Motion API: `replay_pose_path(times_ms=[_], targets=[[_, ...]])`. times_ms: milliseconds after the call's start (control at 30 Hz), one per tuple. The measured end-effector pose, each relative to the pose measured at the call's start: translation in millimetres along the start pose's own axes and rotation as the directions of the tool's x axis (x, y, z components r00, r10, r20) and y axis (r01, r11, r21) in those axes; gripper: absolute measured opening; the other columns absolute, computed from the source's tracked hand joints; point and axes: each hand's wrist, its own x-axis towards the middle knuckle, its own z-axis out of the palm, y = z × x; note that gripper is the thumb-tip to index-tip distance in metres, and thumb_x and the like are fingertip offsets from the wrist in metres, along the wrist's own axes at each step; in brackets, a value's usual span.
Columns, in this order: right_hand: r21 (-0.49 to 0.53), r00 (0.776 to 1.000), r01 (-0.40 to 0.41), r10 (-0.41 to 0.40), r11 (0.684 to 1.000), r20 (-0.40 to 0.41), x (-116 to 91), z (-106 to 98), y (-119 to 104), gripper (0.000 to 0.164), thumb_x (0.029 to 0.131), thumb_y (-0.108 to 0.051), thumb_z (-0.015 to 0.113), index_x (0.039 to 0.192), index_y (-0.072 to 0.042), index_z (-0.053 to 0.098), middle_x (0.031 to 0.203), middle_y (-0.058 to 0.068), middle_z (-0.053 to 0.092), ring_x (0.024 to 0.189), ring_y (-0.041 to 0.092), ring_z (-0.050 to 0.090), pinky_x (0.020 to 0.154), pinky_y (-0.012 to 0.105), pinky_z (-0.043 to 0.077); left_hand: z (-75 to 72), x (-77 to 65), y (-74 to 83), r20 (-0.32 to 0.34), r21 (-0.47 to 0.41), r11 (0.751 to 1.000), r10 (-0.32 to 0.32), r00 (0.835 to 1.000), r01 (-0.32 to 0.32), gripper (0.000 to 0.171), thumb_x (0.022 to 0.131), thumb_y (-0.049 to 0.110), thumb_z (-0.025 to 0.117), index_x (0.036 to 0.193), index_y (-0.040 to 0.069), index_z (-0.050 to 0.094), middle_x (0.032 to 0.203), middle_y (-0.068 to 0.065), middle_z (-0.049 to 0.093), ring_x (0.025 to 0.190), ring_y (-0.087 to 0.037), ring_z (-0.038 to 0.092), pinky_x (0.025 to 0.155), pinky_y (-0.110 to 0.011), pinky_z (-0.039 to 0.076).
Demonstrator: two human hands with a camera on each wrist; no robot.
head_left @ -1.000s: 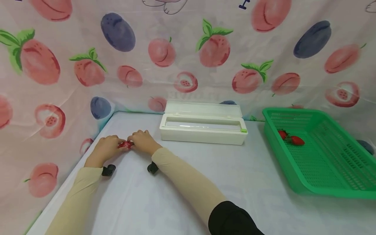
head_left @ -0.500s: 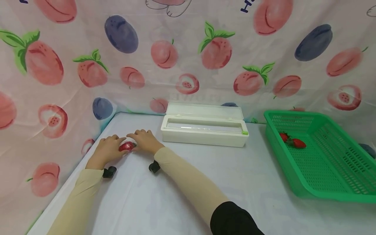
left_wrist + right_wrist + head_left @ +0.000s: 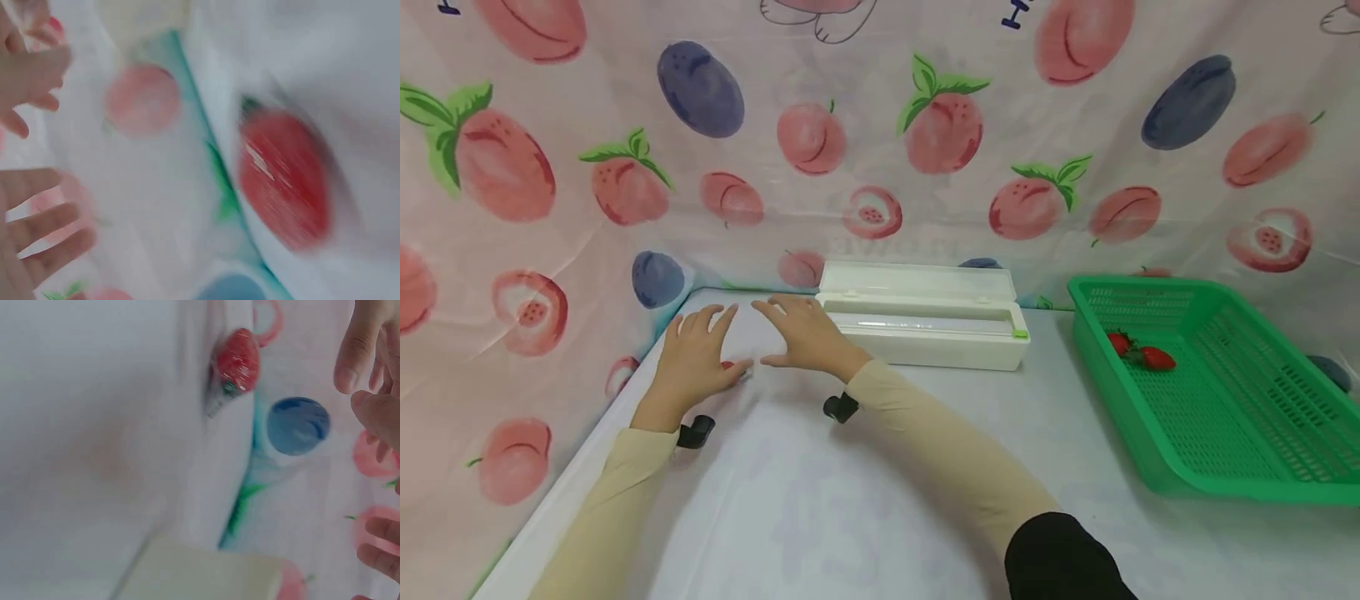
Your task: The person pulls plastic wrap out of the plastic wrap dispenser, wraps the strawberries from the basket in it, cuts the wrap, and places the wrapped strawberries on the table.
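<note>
A red strawberry (image 3: 284, 178) in shiny clear film lies on the white table near its left end. Film bunches beyond its green leafy end in the right wrist view, where the strawberry (image 3: 237, 359) is seen whole. In the head view my left hand (image 3: 692, 358) hovers over it with fingers spread, the thumb covering most of the fruit. My right hand (image 3: 811, 337), fingers and thumb parted, is just right of it, in front of the left end of the cling film dispenser (image 3: 925, 348). Neither hand holds anything.
The dispenser's lid (image 3: 917, 281) stands up at the back, with a roll of film inside and a green slider (image 3: 1020, 334) at its right end. A green plastic basket (image 3: 1120, 433) on the right contains two bare strawberries (image 3: 1156, 358). Fruit-printed cloth (image 3: 850, 75) hangs behind and left.
Both hands were close around the film-wrapped strawberry; they have let go and lifted with fingers spread. My right hand has moved right toward the dispenser, my left slightly up and right.
</note>
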Motion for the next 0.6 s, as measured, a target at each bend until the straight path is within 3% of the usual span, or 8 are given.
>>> replay_pose_path(times_ms=[67,133,233,400,600], targets=[[-0.016,0.998,-0.002,0.001,1.0,-0.058,-13.2,-13.2,10.1,0.084,0.077,-0.057,0.067,0.144,-0.016,0.034,0.138,0.006,0.047,0.129,0.022,0.044,0.103,0.047,0.039,-3.2,6.7,13.7,-0.116,0.003,0.999,0.049,0.992,-0.049,0.083,0.072,0.042,0.075,0.138,0.003,0.042,0.131,-0.024,0.048,0.121,-0.04,0.045,0.103,-0.064,0.028],[-0.034,0.993,-0.01,0.005,0.999,-0.118,-27.5,-25.2,20.5,0.083,0.076,-0.056,0.068,0.141,-0.014,0.037,0.137,0.008,0.048,0.128,0.024,0.045,0.102,0.049,0.04,-6.7,13.8,29.0,-0.21,0.014,0.996,0.092,0.973,-0.092,0.083,0.07,0.042,0.077,0.135,0.002,0.045,0.129,-0.023,0.05,0.12,-0.039,0.046,0.103,-0.063,0.029],[-0.071,0.98,-0.036,0.021,0.997,-0.198,-49.8,-39.2,36.4,0.081,0.075,-0.055,0.069,0.138,-0.011,0.042,0.133,0.009,0.052,0.124,0.025,0.048,0.1,0.049,0.042,-9.6,25.1,52.1,-0.29,0.036,0.991,0.135,0.947,-0.131,0.08,0.069,0.043,0.077,0.131,0.002,0.048,0.127,-0.021,0.052,0.118,-0.037,0.047,0.103,-0.061,0.03],[-0.102,0.965,-0.12,0.092,0.987,-0.244,-90.0,-54.7,61.7,0.081,0.074,-0.053,0.071,0.137,-0.01,0.044,0.129,0.011,0.053,0.12,0.028,0.05,0.099,0.051,0.042,-5.2,42.5,86.8,-0.334,0.024,0.983,0.179,0.925,-0.181,0.077,0.07,0.046,0.073,0.131,0.004,0.05,0.124,-0.019,0.054,0.115,-0.035,0.048,0.102,-0.059,0.032],[-0.108,0.958,-0.223,0.198,0.969,-0.206,-139.6,-60.6,95.2,0.081,0.074,-0.051,0.072,0.135,-0.007,0.044,0.128,0.013,0.053,0.121,0.031,0.049,0.099,0.055,0.039,10.6,58.1,118.2,-0.301,0.018,0.968,0.246,0.922,-0.252,0.077,0.073,0.048,0.071,0.133,0.006,0.048,0.125,-0.016,0.052,0.118,-0.031,0.047,0.104,-0.057,0.032]])
